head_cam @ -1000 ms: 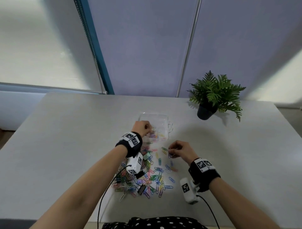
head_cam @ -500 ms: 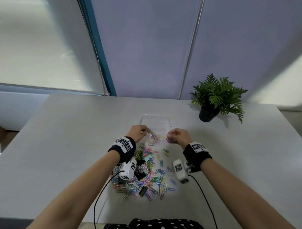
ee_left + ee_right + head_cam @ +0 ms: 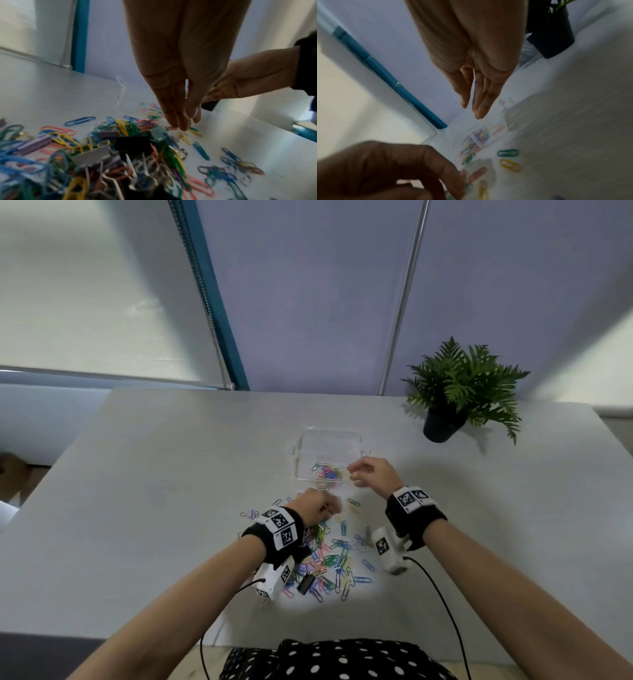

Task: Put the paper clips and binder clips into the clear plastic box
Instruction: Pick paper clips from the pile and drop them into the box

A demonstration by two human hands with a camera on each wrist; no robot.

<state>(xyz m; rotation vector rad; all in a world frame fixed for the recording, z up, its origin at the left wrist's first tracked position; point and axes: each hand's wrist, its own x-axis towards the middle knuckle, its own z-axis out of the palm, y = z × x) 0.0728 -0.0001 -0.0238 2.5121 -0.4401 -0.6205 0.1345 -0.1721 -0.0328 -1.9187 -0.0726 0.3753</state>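
The clear plastic box (image 3: 329,440) lies open on the table, with coloured paper clips (image 3: 327,472) in its near part. A heap of paper clips (image 3: 330,558) and binder clips (image 3: 132,142) is spread on the table just in front of it. My right hand (image 3: 356,474) hovers over the box's near right corner; in the right wrist view its fingers (image 3: 479,106) are straight and hold nothing. My left hand (image 3: 323,506) is at the heap's far edge, its fingertips (image 3: 181,125) pointing down at loose clips, with nothing seen between them.
A potted fern (image 3: 462,392) stands at the back right of the grey table (image 3: 154,491). Wrist-camera cables (image 3: 442,594) trail toward the near edge. A window blind and wall close off the far side.
My left hand has drawn back from the box to the heap. My right hand has carried its clip from the heap to the box and opened its fingers.
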